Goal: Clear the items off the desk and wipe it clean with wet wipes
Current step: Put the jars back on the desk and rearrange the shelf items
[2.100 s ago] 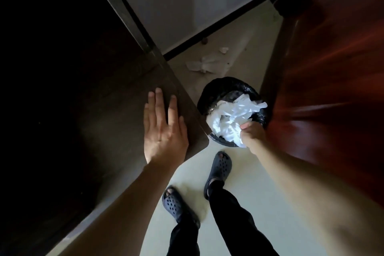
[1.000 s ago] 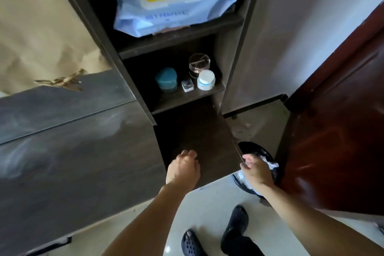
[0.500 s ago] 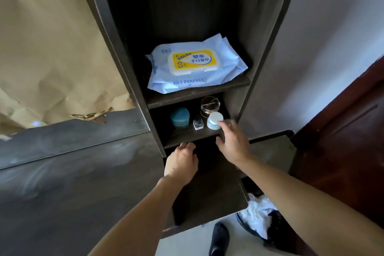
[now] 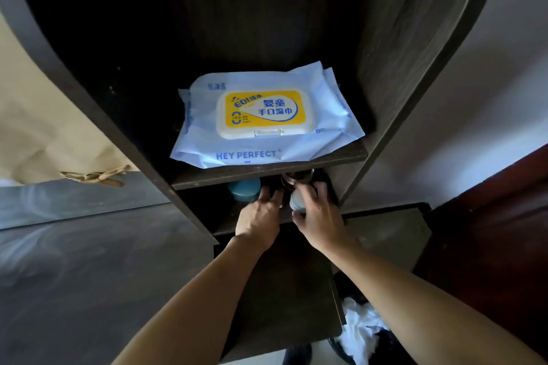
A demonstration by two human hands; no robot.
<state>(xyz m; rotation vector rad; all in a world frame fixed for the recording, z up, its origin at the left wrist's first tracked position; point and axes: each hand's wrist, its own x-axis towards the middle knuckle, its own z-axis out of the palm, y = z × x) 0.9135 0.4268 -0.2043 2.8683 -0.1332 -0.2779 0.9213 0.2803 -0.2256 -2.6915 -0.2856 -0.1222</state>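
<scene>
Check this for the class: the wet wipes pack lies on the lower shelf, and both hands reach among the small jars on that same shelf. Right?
Not quite. In the head view, the wet wipes pack lies on the upper shelf; the left hand and right hand reach among the small jars on the shelf below.

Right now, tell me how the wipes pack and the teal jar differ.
The wipes pack is flat, pale blue with a yellow lid; the teal jar is small, round and dark teal. The pack lies on the upper shelf, untouched; the jar sits on the shelf below, beside the left hand. The pack shows fully; the jar is partly hidden by the shelf edge. Both sit in the same cabinet.
</scene>
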